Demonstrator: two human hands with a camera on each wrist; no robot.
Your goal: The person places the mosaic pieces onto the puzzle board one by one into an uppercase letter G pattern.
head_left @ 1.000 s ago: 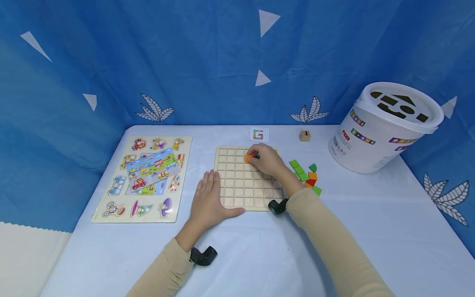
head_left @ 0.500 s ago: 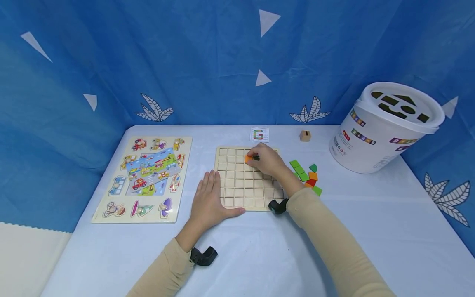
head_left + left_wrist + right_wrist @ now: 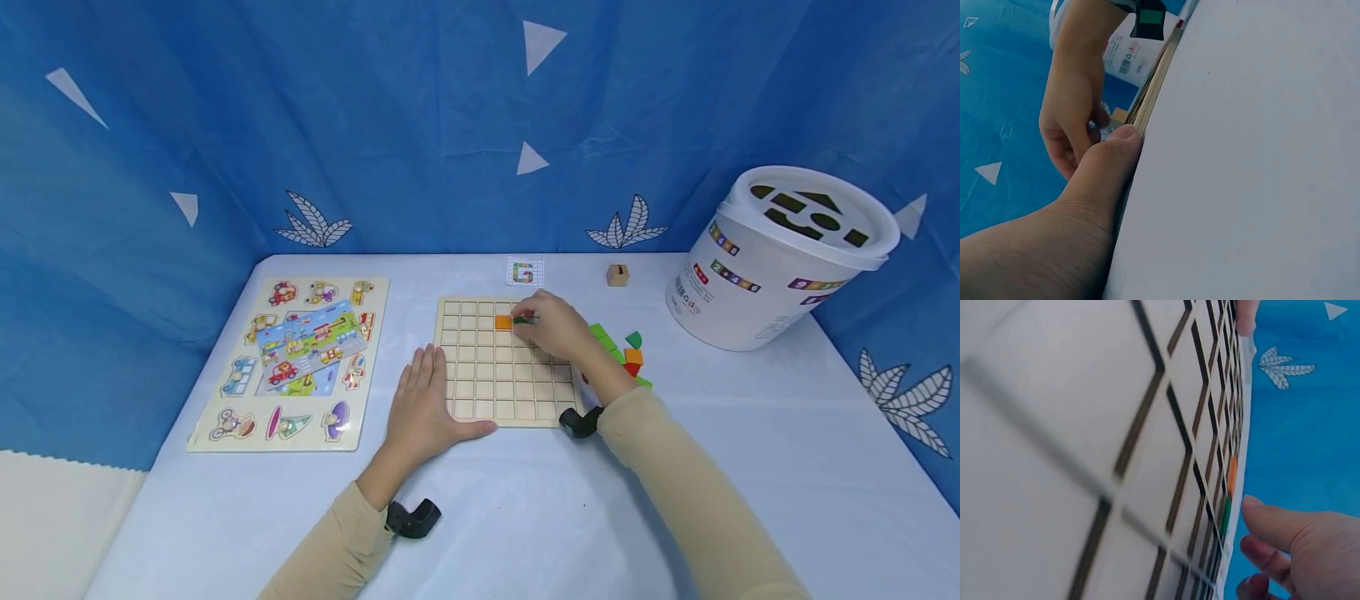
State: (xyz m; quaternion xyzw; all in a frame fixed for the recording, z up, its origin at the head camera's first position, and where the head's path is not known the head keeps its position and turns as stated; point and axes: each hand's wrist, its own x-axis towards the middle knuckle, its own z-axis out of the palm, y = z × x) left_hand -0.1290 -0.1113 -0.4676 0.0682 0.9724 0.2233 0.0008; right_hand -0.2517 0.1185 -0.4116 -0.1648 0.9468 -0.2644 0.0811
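My left hand (image 3: 423, 408) lies flat with straight fingers along the left edge of the gridded wooden board (image 3: 480, 390), thumb at its front edge. Its thumb (image 3: 1110, 159) shows against the board's side in the left wrist view. Over the upper right of the board, my right hand (image 3: 553, 327) has thumb and finger curled at a small dark green tile (image 3: 526, 320). An orange square tile (image 3: 503, 322) sits in a cell just left of it. In the right wrist view the green tile (image 3: 1227, 515) stands beside the orange tile (image 3: 1232, 475), fingertips close by.
Loose green tiles (image 3: 602, 336), a green quarter-round (image 3: 634, 339) and orange and red pieces lie right of the board. Behind are a patterned card (image 3: 525, 272) and a wooden cube (image 3: 617, 275). A white bucket (image 3: 720, 300) stands right, a picture puzzle (image 3: 225, 392) left.
My right hand has let go of the orange tile, leaving it in its cell, and shifted slightly right with the dark green tile at its fingers. My left hand stays still.
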